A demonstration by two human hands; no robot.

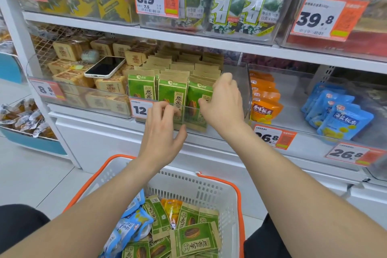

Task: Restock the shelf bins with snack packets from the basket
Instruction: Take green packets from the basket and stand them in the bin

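Clear hard-plastic shelf bin (245, 81), middle shelf: upright rows of flat green-and-kraft paper seed packets (171, 92), three across at the front, tops crimped straight. Right hand (225, 102) pinches the rightmost front packet (194, 98), thumb on its printed face, bent fingers over its top edge. Left hand (162, 134) is at the bin's front wall, fingers bent with tips at the upper rim, thumb spread below; cannot tell whether they hook the rim. An open strip lies between the packet rows and the bin's right wall. White perforated plastic basket with orange handles (188, 186) below, holding loose, glossy green, blue and orange packets (194, 234). Adjacent right bin: orange foil pouches (265, 107).
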